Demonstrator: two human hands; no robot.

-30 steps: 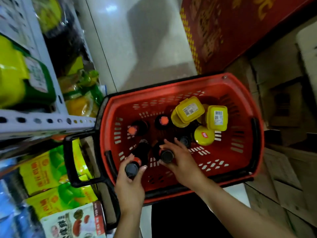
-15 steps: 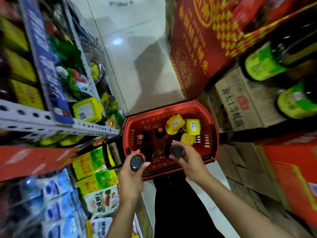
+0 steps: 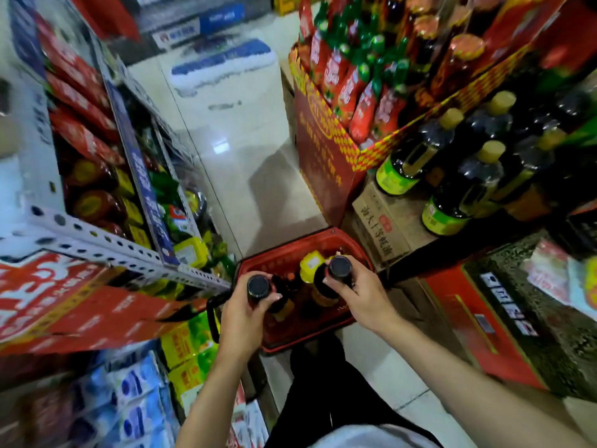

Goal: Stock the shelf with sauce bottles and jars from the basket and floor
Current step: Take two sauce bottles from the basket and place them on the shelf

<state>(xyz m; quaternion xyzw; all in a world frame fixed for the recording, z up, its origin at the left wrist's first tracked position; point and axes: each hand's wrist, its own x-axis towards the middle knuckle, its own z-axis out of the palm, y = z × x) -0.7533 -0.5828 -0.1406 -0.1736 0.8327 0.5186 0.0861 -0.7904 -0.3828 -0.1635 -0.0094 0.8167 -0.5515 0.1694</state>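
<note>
A red basket (image 3: 284,342) stands on the floor below me, with yellow-lidded jars (image 3: 310,264) and dark bottles inside. My left hand (image 3: 244,313) grips a dark sauce bottle (image 3: 258,287) with a black cap by the neck, held above the basket's left side. In my right hand (image 3: 361,294) is a second dark sauce bottle (image 3: 339,270) with a black cap and an orange label, gripped near the top above the basket's right side. The shelf (image 3: 106,244) of white perforated metal rises at my left.
The left shelves hold red packs, jars, a yellow tub (image 3: 190,252) and bagged goods lower down. On the right are a red display carton (image 3: 326,140) of red bottles, big dark bottles (image 3: 452,185) on cardboard boxes, and a red box (image 3: 478,321). Pale tiled floor (image 3: 239,130) runs ahead.
Both hands have lifted their bottles up out of the basket. My view has risen and pulled back, so the basket looks smaller and the shelves and displays show.
</note>
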